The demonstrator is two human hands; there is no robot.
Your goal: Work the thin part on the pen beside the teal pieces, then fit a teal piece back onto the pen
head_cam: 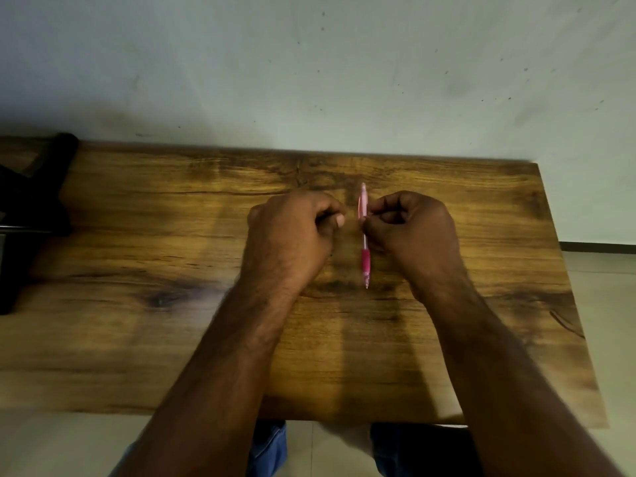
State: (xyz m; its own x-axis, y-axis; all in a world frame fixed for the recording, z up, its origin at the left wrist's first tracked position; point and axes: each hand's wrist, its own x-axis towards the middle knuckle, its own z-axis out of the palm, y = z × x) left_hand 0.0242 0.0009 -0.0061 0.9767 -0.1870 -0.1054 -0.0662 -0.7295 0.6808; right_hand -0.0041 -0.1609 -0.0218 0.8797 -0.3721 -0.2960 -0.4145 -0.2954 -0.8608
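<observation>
A pink pen [364, 251] lies lengthwise over the middle of the wooden table [137, 256], its tip toward me and its clip end toward the wall. My right hand [411, 232] pinches the pen's barrel near the middle with thumb and fingertips. My left hand [292, 232] sits just left of the pen with its fingers curled into a loose fist; I see nothing in it, and it does not touch the pen.
A black stand or tripod leg [38, 201] lies at the table's left end. A pale wall [309, 63] runs behind the table. The table's right edge drops to a tiled floor [605, 287]. My knees in blue jeans [272, 445] show below the front edge.
</observation>
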